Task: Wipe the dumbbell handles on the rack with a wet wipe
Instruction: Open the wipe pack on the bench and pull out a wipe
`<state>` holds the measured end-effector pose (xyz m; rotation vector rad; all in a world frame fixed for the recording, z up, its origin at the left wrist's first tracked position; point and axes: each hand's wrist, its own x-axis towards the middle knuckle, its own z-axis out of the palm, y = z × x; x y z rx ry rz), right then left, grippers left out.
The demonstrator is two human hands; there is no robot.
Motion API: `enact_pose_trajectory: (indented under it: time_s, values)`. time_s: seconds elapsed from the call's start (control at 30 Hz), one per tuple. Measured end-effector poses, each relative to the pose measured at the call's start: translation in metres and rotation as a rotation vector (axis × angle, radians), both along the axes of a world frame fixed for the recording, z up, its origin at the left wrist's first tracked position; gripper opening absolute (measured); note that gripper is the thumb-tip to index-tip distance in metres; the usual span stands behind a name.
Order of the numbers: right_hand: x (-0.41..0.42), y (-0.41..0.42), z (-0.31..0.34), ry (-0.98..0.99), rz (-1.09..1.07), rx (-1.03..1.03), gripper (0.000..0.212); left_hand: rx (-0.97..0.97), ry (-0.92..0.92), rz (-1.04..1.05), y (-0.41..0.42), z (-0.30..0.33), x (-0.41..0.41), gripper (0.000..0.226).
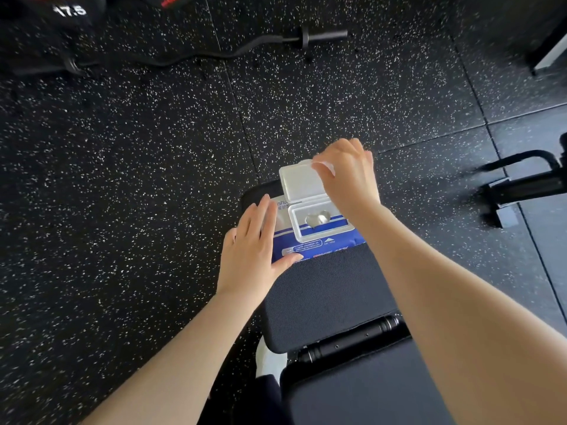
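**Head view: wipe pack opened, no wipe drawn yet**

Head camera shows the wet wipe pack [319,240] lying on the bench pad [331,296]. The left hand [248,256] rests flat on the pack's left side, fingers straight, steadying it. The right hand [346,173] pinches the edge of the flip lid [302,182], which stands raised. A wipe tip [317,218] shows in the opening. Step in hand: accessing a wipe. Next move likely requires releasing the lid and pinching that tip. No rack is in frame; a dumbbell [61,16] sits upper left.

Wipes pack [310,245] on bench pad [331,296] (black)
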<state>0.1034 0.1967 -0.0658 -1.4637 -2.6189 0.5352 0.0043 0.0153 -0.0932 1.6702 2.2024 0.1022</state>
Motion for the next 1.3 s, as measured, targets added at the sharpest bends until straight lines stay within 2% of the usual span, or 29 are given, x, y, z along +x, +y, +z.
enact_pose_trajectory:
  time_s: [0.1,0.2,0.3,0.4,0.6,0.9,1.13,1.3]
  values:
    - [0.012,-0.014,0.002,0.053,0.024,0.040,0.028,-0.002,-0.002,-0.015,0.001,0.000,-0.002,0.094]
    - [0.030,-0.039,0.009,0.109,0.011,0.182,0.032,-0.008,-0.008,-0.028,0.002,0.002,-0.005,0.095]
    - [0.047,-0.066,0.014,0.200,-0.085,0.244,0.020,-0.013,-0.019,-0.024,0.002,0.005,-0.006,0.095]
    - [0.055,-0.085,0.008,0.193,-0.153,0.174,0.009,-0.047,-0.011,-0.038,0.003,0.009,-0.004,0.096]
    - [0.042,-0.080,-0.004,0.085,-0.181,-0.034,0.011,-0.051,0.016,-0.046,0.003,0.010,-0.005,0.096]
    - [0.032,-0.074,-0.001,0.038,-0.138,-0.104,0.009,-0.037,0.028,-0.042,0.002,0.007,-0.005,0.094]
    - [0.029,-0.083,0.032,0.469,-0.310,-0.182,0.011,-0.025,0.002,-0.023,0.003,0.008,-0.004,0.093]
    - [0.035,-0.069,0.064,0.658,-0.427,-0.146,0.008,-0.013,-0.034,-0.013,0.002,0.011,-0.003,0.094]
